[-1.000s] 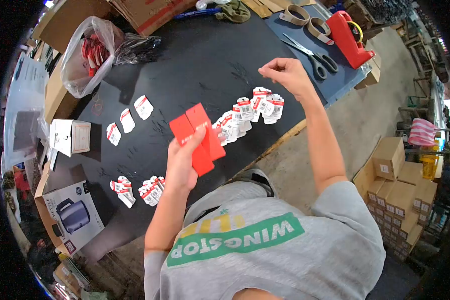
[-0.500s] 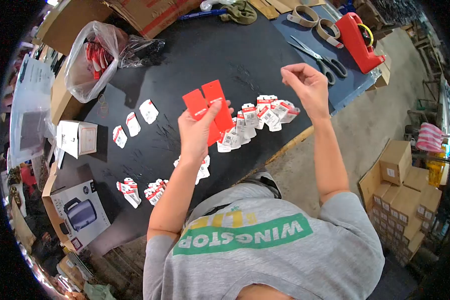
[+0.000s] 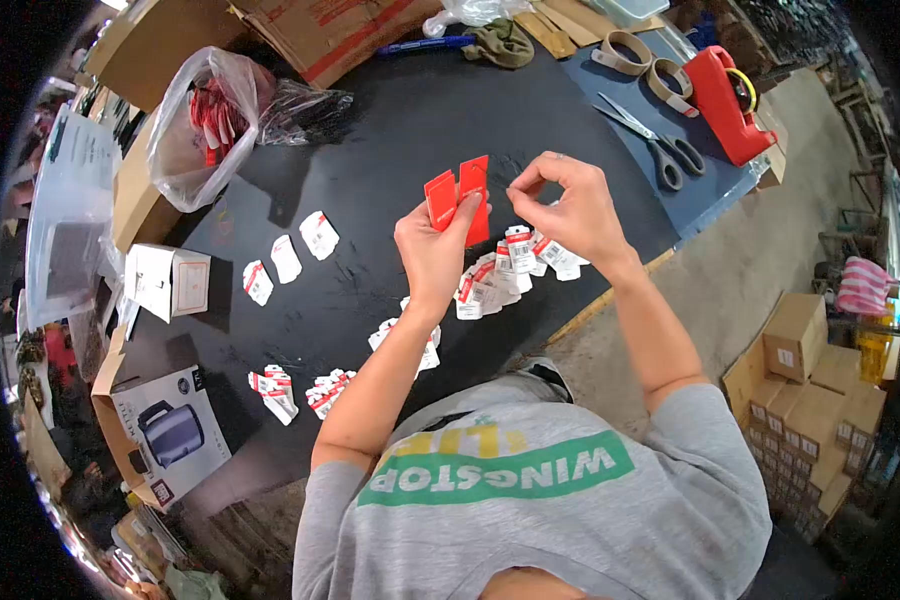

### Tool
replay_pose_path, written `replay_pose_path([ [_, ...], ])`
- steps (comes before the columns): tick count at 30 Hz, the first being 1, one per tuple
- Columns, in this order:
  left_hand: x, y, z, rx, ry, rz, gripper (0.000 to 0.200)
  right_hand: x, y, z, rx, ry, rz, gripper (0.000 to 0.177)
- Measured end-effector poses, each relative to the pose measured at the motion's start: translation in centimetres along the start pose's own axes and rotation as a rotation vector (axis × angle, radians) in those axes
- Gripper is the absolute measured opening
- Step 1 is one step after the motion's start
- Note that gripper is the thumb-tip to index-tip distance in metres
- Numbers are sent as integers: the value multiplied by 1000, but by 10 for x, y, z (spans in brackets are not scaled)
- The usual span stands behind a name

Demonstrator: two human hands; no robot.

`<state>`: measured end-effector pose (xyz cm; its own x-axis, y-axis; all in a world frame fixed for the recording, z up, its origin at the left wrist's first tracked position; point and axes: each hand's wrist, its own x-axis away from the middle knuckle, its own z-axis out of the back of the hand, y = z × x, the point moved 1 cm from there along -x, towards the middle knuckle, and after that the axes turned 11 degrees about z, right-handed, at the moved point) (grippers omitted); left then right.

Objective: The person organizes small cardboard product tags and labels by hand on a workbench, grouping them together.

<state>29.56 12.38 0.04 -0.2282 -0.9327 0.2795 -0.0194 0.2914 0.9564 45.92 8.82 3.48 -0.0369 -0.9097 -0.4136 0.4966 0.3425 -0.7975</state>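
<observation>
My left hand (image 3: pixel 435 250) grips several red cards (image 3: pixel 476 190), held upright over the dark table (image 3: pixel 390 120). Just to the right is my right hand (image 3: pixel 575 210), its thumb and forefinger curled toward each other near the cards; anything between the fingertips is too small to make out. Below my hands lie overlapping white-and-red tags (image 3: pixel 480 290). Three more tags (image 3: pixel 286 258) form a row on the left, and a small pile (image 3: pixel 274 393) lies nearer the table's front edge.
Scissors (image 3: pixel 655 140), a red tape dispenser (image 3: pixel 722 105) and tape rolls (image 3: pixel 673 88) are at the upper right. On the left are a plastic bag (image 3: pixel 205 130) with red items, a white box (image 3: pixel 167 281) and a kettle carton (image 3: pixel 170 435). A blue pen (image 3: pixel 425 45) lies at the back.
My right hand has moved left and down, close to the red cards. My left hand has shifted right and turned the cards. The whole view has shifted slightly.
</observation>
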Motion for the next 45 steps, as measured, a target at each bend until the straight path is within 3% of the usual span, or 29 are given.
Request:
replay_pose_path([
  [7,-4,2,1,9,5,-63,21,-9,-2,-2,1,-18,-35,8],
  [10,-1,2,-1,-118,66,-125,17,-11,-8,1,48,-24,-9,7],
  [12,-1,1,0,-236,113,-351,15,-11,-12,2,-48,-13,-84,6],
  [13,-1,3,0,-235,113,-353,15,-10,-13,1,-47,-13,-82,6],
  [15,0,9,1,-407,196,-526,19,-8,-14,1,-373,104,-189,17],
  [16,-1,9,1,-407,197,-526,19,-9,-16,2,-372,104,-188,17],
  [18,-4,9,1,-439,201,-711,22,-10,-21,7,-410,48,-138,32],
  [21,-9,12,-1,-400,193,-848,23,-10,-23,13,-441,3,-190,33],
  [28,-10,19,-3,-406,160,-836,24,-11,-29,23,-452,-57,-190,30],
  [30,-10,20,-5,-414,146,-895,29,-13,-30,24,-602,-24,-284,24],
  [38,-22,41,-20,-598,61,-1054,30,-20,-14,41,-503,5,-273,16],
  [40,-19,45,-27,-595,53,-1007,31,-23,-10,48,-118,191,-76,16],
  [45,-19,36,-45,-515,-8,-918,31,-33,0,66,-389,248,61,18],
])
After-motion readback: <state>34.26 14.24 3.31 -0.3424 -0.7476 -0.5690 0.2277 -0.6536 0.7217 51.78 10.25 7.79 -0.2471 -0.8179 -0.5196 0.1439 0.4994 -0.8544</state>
